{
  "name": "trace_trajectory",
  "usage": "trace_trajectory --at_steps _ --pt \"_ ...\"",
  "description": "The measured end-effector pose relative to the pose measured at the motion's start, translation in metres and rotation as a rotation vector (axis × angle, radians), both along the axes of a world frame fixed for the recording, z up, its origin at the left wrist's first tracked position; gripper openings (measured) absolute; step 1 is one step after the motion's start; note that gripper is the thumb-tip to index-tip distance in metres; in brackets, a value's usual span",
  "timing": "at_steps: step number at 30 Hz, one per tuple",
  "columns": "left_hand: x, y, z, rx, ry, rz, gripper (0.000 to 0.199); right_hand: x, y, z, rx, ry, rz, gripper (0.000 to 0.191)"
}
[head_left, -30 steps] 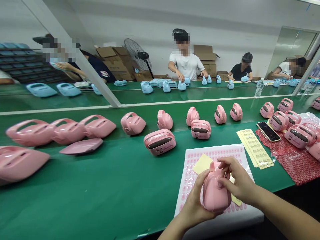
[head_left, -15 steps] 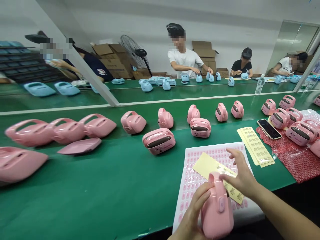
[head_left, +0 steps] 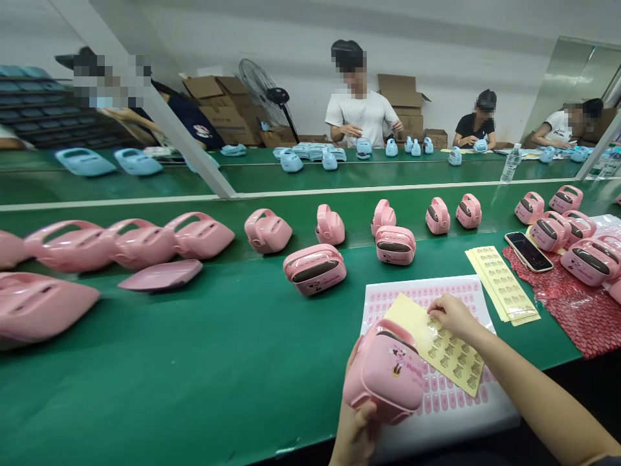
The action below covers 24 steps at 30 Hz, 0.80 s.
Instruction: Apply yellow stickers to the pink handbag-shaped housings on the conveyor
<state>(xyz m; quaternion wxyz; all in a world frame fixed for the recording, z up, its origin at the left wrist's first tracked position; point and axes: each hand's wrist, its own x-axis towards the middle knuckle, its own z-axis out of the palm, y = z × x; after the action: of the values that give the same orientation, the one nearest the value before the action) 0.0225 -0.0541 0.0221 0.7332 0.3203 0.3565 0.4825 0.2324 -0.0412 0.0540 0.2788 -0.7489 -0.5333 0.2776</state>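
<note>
My left hand [head_left: 359, 421] grips a pink plastic case with a carry handle [head_left: 383, 382], tilted above the table's front edge. Its front bears a cartoon mouse print and a dark window strip. My right hand [head_left: 449, 315] is closed, its fingers pinched together at the upper edge of a yellow sticker sheet [head_left: 456, 359] with small printed labels; what is between the fingertips is hidden. Under that lies a larger white sheet [head_left: 376, 304] with rows of pink oval stickers.
Several pink cases [head_left: 315, 268] stand along the green table [head_left: 194, 375]. To the right lie more yellow sticker sheets [head_left: 502, 281], a phone [head_left: 528, 251] and red bubble wrap [head_left: 563, 310]. A water bottle [head_left: 510, 163] stands behind. Co-workers handle blue cases [head_left: 291, 160] across the divider.
The pink case has turned from its button side to its printed front and moved slightly left and up. My right hand has gone from spread fingers beside the handle to a pinch on the yellow sheet.
</note>
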Motion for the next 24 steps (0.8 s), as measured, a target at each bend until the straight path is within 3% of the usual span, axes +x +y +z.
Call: trace_trajectory --at_steps 5,9,16,21,24 --pt "0.003 -0.001 -0.002 -0.034 -0.018 0.021 0.099 -0.005 0.003 -0.003 -0.03 -0.057 0.003 0.021" --pt "0.005 -0.002 0.0 -0.056 -0.009 0.036 0.094 -0.013 0.001 -0.011 -0.036 -0.096 -0.011 0.033" --pt "0.013 0.003 0.013 -0.039 0.028 0.087 0.084 -0.014 -0.006 -0.021 0.032 -0.057 -0.02 0.033" --pt "0.018 0.019 0.031 -0.059 0.041 0.025 0.075 -0.004 -0.014 -0.025 0.096 0.227 0.039 0.023" --pt "0.024 0.029 0.039 -0.07 0.065 -0.024 0.071 -0.001 -0.014 -0.027 0.08 0.371 -0.005 0.016"
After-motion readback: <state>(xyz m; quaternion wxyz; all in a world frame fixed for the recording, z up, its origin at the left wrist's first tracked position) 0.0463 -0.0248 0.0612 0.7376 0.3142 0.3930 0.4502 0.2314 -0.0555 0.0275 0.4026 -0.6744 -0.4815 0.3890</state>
